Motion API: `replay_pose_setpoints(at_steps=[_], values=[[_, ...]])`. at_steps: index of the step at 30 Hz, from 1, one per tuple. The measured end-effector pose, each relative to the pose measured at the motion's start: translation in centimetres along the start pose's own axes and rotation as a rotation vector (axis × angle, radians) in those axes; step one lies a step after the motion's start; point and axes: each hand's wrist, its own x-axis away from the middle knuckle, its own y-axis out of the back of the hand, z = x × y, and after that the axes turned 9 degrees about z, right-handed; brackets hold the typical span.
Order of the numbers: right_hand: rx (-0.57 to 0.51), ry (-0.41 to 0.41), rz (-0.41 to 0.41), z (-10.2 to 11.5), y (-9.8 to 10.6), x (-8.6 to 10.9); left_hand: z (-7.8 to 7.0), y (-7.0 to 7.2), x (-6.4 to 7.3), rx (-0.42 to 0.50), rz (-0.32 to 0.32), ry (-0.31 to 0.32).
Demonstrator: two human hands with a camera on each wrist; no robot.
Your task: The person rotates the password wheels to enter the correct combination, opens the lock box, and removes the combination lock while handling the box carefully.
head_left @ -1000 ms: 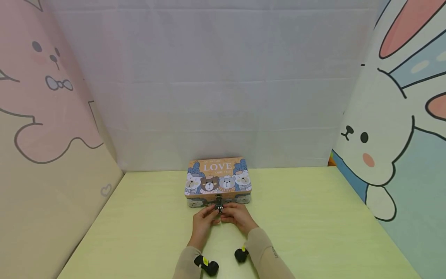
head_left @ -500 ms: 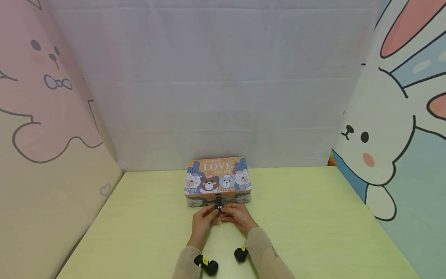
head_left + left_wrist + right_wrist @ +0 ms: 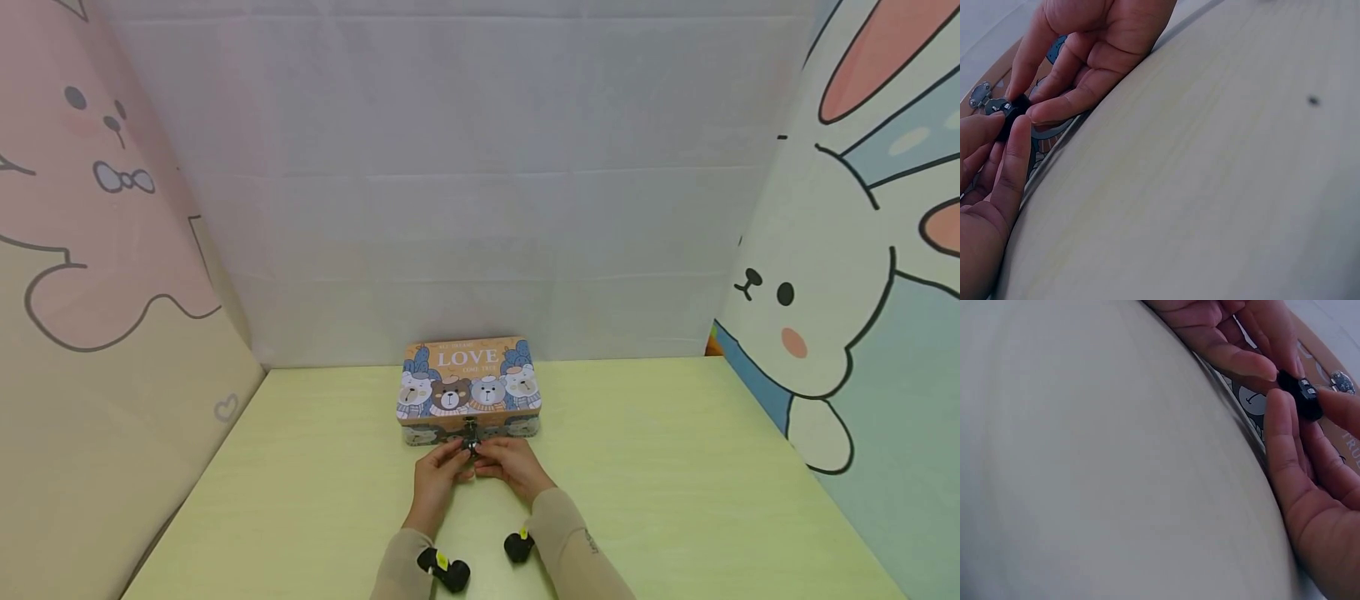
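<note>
A small black combination padlock [image 3: 1300, 395] with little white dial marks hangs at the metal clasp [image 3: 980, 94] on the front of a tin box [image 3: 468, 379]. My left hand [image 3: 437, 482] pinches the padlock from the left, thumb and fingertips against its body. From the other side my right hand [image 3: 517, 467] grips it too, with fingertips close to those of the left. In the head view the fingers cover much of the padlock, and the digits are too small to read. The box lid, printed with bears and the word LOVE, is down.
The box stands on a pale yellow-green table [image 3: 637, 467], near the white back cloth [image 3: 480, 183]. Cartoon-printed panels rise at the left and the right [image 3: 847, 250]. Black wrist cameras [image 3: 452, 575] sit on both sleeves.
Nearly nothing differs. Both hands keep their place at the padlock, and the box stays put; the head view has shifted very slightly.
</note>
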Motion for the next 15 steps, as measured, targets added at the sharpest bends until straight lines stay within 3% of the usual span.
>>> replay_pose_setpoints(at_steps=[15], values=[[-0.042,0.001,-0.018,0.06,0.04,0.18,-0.24,-0.02,-0.26,-0.02,-0.005,0.059]])
